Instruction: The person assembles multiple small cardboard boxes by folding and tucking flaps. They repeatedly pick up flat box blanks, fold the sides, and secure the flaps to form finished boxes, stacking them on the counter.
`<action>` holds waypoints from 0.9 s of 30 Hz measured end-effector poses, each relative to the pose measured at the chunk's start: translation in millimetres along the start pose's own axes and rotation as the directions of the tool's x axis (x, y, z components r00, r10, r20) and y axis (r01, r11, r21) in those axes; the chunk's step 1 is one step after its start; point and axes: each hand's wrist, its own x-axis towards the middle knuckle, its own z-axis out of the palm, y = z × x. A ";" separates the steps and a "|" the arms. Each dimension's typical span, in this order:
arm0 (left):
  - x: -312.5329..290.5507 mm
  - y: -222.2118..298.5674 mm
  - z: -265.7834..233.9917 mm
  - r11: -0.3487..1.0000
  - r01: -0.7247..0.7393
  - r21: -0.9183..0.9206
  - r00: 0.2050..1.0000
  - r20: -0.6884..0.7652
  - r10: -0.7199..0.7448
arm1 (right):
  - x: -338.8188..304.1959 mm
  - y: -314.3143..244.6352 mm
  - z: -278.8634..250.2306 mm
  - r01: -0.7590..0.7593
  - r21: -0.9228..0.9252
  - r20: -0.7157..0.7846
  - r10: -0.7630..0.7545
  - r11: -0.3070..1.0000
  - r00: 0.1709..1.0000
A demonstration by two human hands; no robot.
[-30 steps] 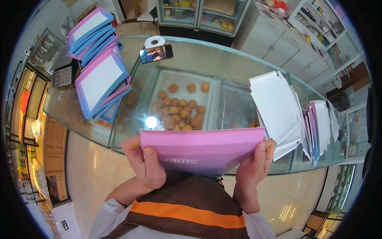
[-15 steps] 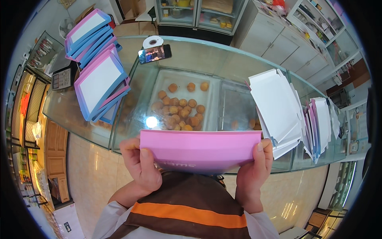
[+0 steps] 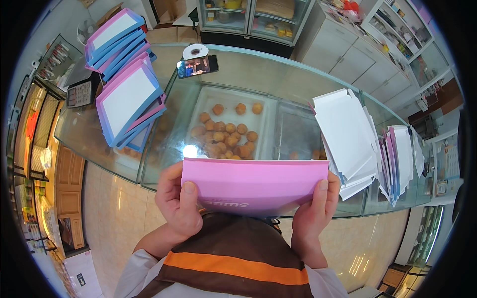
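Note:
A pink cardboard sheet (image 3: 253, 184), like a flat box blank with pale printing, is held up in front of my brown apron. My left hand (image 3: 180, 201) grips its left edge, thumb on the near face and fingers behind. At the right edge my right hand (image 3: 316, 208) pinches it the same way. Folded box trays (image 3: 128, 103), white inside with pink and blue sides, are piled at the left of the glass counter. A stack of flat white cardboard blanks (image 3: 346, 136) lies on the right.
The glass counter (image 3: 293, 69) spans the space before me. Round brown pastries (image 3: 229, 135) sit in a tray under its glass. A phone (image 3: 198, 66) leans by a white roll (image 3: 195, 51) at the far edge. More blanks (image 3: 396, 161) stand at the far right; a calculator-like device (image 3: 79, 94) is far left.
The left end of the cardboard sheet has shifted slightly right and up, and its face is turned so more printing shows. Both hands keep their hold.

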 end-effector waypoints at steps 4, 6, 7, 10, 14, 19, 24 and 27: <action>-1.1 0.1 -1.4 1.000 -0.009 0.018 1.000 0.001 0.009 | 1.0 1.2 -5.5 -0.086 -0.001 0.055 0.086 0.996 0.995; -1.3 -0.3 -2.0 1.000 -0.010 0.026 1.000 0.005 0.010 | 1.7 -1.6 -0.4 -0.083 0.015 0.024 0.082 0.996 0.996; -1.2 -0.6 -2.4 1.000 -0.010 0.028 1.000 0.011 0.010 | 2.0 -2.9 4.1 -0.058 0.020 -0.001 0.058 0.998 0.998; 2.7 3.6 4.8 0.998 0.030 -0.054 0.999 -0.015 -0.031 | 1.3 -2.2 8.7 0.028 0.041 -0.027 -0.027 0.999 0.999; 0.4 -0.3 0.8 0.997 0.049 -0.063 0.999 0.003 -0.049 | 0.1 0.5 2.6 0.079 0.003 -0.005 -0.079 0.997 0.997; 0.9 1.7 2.4 0.995 0.076 -0.064 0.997 -0.016 -0.077 | 1.0 -0.8 1.9 0.040 0.063 -0.014 -0.039 0.997 0.999; -1.1 -0.2 -3.7 0.988 0.126 -0.088 0.992 -0.022 -0.128 | 0.2 -14.9 1.5 -0.054 0.099 -0.013 0.055 0.994 0.998; -1.1 0.4 -5.5 0.974 0.177 -0.144 0.984 -0.002 -0.179 | 1.5 -24.3 -0.3 -0.057 0.123 0.004 0.057 0.991 0.998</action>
